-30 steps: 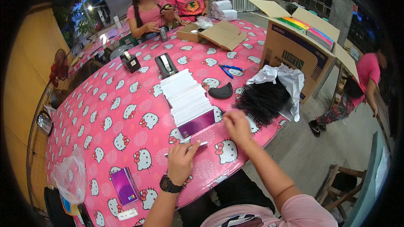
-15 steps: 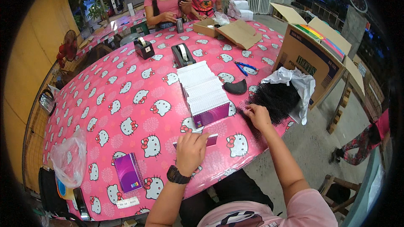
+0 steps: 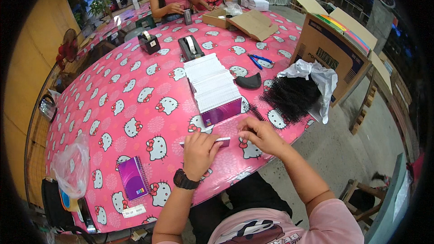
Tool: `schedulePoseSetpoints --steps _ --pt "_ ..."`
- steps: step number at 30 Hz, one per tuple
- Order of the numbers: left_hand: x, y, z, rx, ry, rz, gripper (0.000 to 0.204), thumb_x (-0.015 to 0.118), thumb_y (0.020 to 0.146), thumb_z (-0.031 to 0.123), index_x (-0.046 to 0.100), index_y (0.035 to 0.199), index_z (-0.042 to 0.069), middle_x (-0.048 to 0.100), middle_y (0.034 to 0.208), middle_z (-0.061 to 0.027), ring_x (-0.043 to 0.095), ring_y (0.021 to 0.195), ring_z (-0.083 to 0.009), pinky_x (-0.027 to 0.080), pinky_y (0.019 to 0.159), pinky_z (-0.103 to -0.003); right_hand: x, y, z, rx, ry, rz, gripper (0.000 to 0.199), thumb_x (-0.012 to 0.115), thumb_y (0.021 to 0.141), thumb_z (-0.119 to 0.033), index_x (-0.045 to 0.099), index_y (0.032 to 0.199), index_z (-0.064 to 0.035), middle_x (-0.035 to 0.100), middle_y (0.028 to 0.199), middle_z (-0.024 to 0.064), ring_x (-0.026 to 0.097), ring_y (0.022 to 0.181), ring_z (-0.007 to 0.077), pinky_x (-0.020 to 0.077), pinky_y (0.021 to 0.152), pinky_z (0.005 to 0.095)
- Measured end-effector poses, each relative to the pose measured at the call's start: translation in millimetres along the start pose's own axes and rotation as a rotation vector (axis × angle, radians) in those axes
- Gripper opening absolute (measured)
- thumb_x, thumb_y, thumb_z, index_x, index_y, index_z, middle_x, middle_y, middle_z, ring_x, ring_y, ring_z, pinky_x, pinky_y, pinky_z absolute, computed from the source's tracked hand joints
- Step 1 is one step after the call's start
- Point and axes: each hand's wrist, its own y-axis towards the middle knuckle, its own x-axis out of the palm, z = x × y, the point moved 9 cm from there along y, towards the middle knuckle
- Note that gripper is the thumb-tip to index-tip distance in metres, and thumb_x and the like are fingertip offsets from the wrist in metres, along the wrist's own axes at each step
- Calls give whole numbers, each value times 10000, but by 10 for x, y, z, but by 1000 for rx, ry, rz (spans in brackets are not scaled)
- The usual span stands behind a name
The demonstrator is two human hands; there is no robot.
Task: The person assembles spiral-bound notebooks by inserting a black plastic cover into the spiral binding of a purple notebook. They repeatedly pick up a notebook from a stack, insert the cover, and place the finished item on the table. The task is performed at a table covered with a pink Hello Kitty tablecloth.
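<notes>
My left hand (image 3: 198,153) is closed on a thin purple-covered notepad (image 3: 224,143), holding it on edge against the table. To its right, my right hand (image 3: 261,136) hovers with thumb and fingers pinched together; what they hold, if anything, is too small to make out. Beyond both hands stands a long row of white-paged pads (image 3: 212,83) with a purple cover (image 3: 221,114) facing me. A heap of black wiry coils (image 3: 291,99) lies in white wrapping to the right. On the left, a finished-looking purple spiral notebook (image 3: 133,178) lies flat.
Past the pads are two tape dispensers (image 3: 191,49) (image 3: 149,43), blue-handled pliers (image 3: 258,60) and a black curved case (image 3: 249,81). A large open carton (image 3: 330,54) stands at right. A plastic bag (image 3: 71,167) lies at left. Two people stand across the table.
My right hand has moved from the edge of the black coil heap leftward, close to the notepad. My left hand still holds the notepad. The view has shifted slightly.
</notes>
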Motion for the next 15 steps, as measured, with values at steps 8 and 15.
schedulePoseSetpoints --steps 8,15 --pt "-2 -13 -19 -7 -33 -63 152 717 750 173 665 865 87 616 806 -30 534 786 -220 361 722 -355 147 6 13 -85 -3 -33 263 651 806 -14 639 1068 -17 595 871 81 583 787 173 472 703 289" --pt "-3 -22 -33 3 -42 -55 148 714 752 186 660 849 89 615 801 -30 533 779 -224 361 718 -355 226 50 54 -64 29 -136 225 604 863 -40 638 1085 -14 588 871 76 586 748 155 474 687 288"
